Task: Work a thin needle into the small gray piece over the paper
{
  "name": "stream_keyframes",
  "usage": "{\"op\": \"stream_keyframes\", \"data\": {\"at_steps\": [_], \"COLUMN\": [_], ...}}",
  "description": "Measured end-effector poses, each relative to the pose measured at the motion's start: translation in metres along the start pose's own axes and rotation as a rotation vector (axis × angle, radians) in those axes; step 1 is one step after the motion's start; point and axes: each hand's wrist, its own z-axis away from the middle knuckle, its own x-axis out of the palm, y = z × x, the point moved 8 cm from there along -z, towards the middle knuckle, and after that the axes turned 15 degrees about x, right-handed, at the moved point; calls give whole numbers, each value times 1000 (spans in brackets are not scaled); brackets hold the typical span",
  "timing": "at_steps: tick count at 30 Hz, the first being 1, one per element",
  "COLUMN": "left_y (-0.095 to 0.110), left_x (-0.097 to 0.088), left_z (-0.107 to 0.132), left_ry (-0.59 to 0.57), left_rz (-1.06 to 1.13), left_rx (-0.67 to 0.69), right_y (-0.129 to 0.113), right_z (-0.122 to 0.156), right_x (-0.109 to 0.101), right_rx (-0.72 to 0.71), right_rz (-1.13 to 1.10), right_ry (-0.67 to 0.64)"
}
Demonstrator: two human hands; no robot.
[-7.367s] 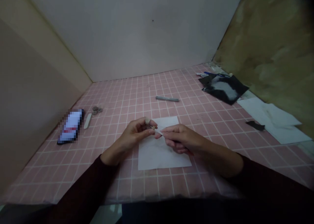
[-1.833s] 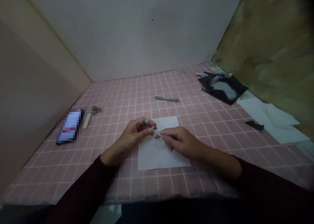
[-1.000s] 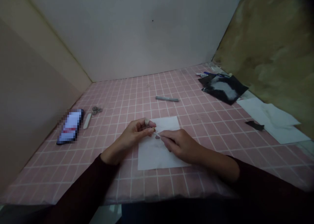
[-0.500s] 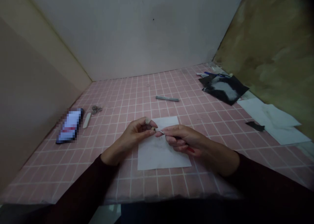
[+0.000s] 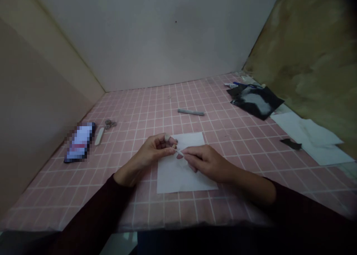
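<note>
My left hand [image 5: 154, 147] pinches a small brownish piece [image 5: 174, 146] between thumb and fingertips; it is too small to name. A pale wrap [image 5: 167, 137] goes around one of its fingers. In the fingers of my right hand [image 5: 208, 161] is a thin pale stick-like tool [image 5: 179, 152], its tip meeting the small piece or lying just beside it. The rest of the tool is hidden by the hand. Both hands are above a white sheet of paper [image 5: 181, 182] on the pink checked tablecloth [image 5: 134, 113].
Beyond the paper lies a grey rod [image 5: 191, 112]. At left are a phone [image 5: 80, 141], a white flat stick [image 5: 99, 136] and small metal loops [image 5: 109, 124]. Black sheets [image 5: 258, 102], white papers [image 5: 312, 137] and a dark scrap [image 5: 291, 144] lie at right, near the wall.
My right hand has rolled over so its back faces up more, and the red part seen under it is now hidden. My left hand has barely moved.
</note>
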Motion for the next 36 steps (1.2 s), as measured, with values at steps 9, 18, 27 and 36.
{"op": "stream_keyframes", "data": {"at_steps": [9,18,27,36], "left_y": [6,-2,10,2], "left_x": [2,-2,-1,-5], "left_z": [0,0,0,-2], "left_ry": [-14,11,20,37], "left_rz": [-29,-20,-61,-44], "left_rx": [37,-17,42,0], "right_y": [21,2,24,-6], "right_z": [-4,0,-4,3], "right_x": [9,0,10,0], "right_rx": [327,-23,350,-110], "right_rz": [-494,72,-555,176], "right_ry": [-256,14,-280,105]}}
